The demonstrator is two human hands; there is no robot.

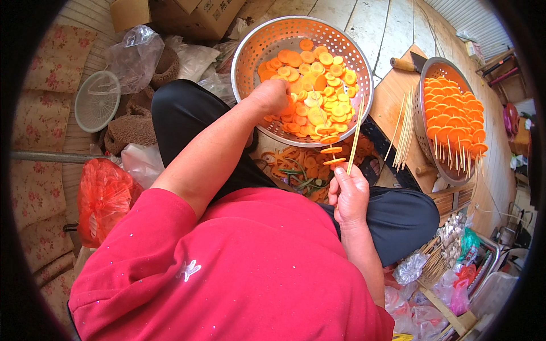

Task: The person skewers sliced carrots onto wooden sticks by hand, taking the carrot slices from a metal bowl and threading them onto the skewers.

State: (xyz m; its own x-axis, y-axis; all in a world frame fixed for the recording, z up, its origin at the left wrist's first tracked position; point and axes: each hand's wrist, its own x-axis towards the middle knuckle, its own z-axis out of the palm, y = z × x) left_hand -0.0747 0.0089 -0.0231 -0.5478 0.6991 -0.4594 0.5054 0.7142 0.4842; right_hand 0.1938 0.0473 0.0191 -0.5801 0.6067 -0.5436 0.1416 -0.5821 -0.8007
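Observation:
My left hand [273, 94] reaches into a perforated metal colander [260, 51], its fingers down among carrot slices [337, 91]. An orange blur lies at the fingertips, and whether they pinch a slice is unclear. My right hand [350, 192] is closed around several thin skewers [356, 132] just outside the colander's near rim. One held skewer [334, 156] carries several spaced carrot rounds [331, 150]; its tip points up over the loose slices. On the right, a second metal colander [431, 70] holds many loaded carrot skewers [454, 115], with their bare ends towards me.
Bare skewers [405, 132] lie on a wooden board [392, 96], beside a wooden-handled cleaver [403, 64]. Carrot peelings [298, 170] lie below the colander, between my legs. At left are a white plastic basket [97, 102] and a red plastic bag [104, 196]. A cardboard box [196, 19] stands behind.

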